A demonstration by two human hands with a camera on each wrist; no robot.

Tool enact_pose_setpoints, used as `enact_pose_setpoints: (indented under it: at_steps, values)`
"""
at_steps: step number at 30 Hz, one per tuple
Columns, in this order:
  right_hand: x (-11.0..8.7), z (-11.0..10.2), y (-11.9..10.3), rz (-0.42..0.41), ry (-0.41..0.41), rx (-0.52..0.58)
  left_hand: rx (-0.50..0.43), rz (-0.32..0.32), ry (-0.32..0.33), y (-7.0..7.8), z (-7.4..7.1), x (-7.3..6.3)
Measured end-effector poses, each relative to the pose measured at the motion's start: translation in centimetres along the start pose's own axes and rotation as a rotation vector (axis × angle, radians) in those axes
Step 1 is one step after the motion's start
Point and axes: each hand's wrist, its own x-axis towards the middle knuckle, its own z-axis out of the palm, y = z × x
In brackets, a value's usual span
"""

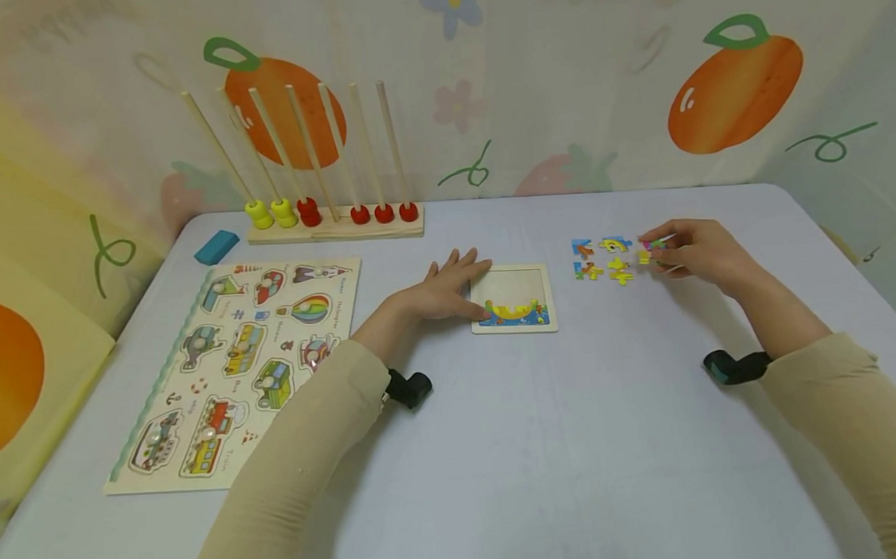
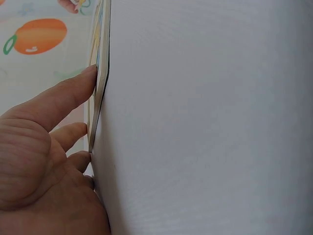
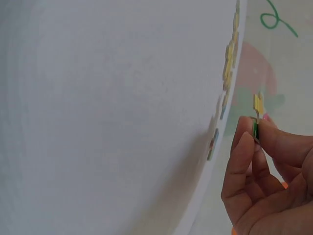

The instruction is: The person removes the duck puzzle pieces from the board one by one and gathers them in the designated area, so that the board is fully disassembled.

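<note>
A small wooden jigsaw tray (image 1: 514,330) lies in the middle of the table, its lower part filled with blue and yellow pieces. My left hand (image 1: 446,289) rests along the tray's left edge, fingers spread and the thumb over the lower left corner. In the left wrist view, the thumb (image 2: 73,98) touches the tray's side (image 2: 101,83). My right hand (image 1: 705,251) pinches a puzzle piece (image 3: 258,103) between thumb and fingertips, raised above the table. Its yellow tab and green part show; the fingers hide the rest. Several loose puzzle pieces (image 1: 619,270) lie left of that hand.
A large vehicle peg puzzle (image 1: 270,321) lies on the left, partly under the left forearm. Behind it stand a wooden bead rack (image 1: 336,228) with red and yellow beads and a blue block (image 1: 217,247). A printed curtain (image 1: 559,83) hangs behind the table.
</note>
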Motion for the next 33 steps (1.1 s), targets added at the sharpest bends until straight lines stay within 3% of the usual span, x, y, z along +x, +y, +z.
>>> enact_pose_setpoints:
  at_steps: [12, 33]
  values:
    - [0.1, -0.6, 0.9, 0.058, 0.004, 0.040, -0.006, -0.006, 0.001, 0.2, 0.0, -0.1]
    - [0.5, -0.6, 1.7, 0.153, -0.068, 0.030, 0.004, -0.007, 0.003, 0.3, -0.1, -0.2]
